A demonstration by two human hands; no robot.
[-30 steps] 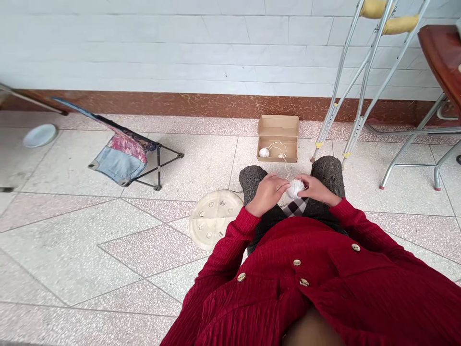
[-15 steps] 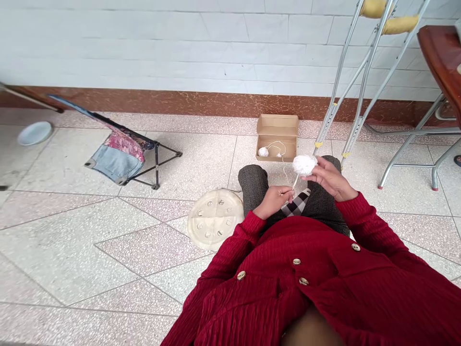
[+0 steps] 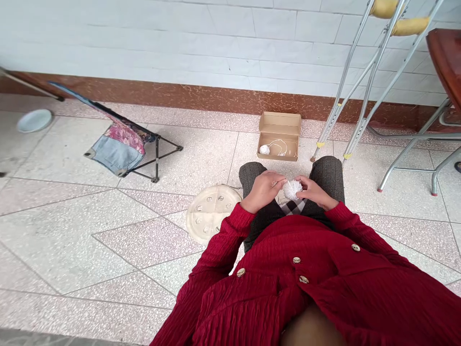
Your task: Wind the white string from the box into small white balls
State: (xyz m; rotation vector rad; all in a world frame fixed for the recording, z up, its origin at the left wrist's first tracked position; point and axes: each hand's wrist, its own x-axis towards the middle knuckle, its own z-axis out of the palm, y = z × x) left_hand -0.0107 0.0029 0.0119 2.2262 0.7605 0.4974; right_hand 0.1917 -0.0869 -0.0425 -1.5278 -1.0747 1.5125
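- Left grip [image 3: 263, 188]: fingers half closed, resting against the side of a white yarn pom-pom [image 3: 292, 190].
- Right grip [image 3: 314, 192]: fingertips pinching its other side, above the lap.
- Feels likely light and soft, easily squashed – best held at the dense core, not the loose strands.

The fingers [image 3: 301, 184] partly hide the white yarn ball [image 3: 291, 191].

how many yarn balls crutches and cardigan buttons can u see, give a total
white yarn balls: 2
crutches: 2
red cardigan buttons: 4
total: 8
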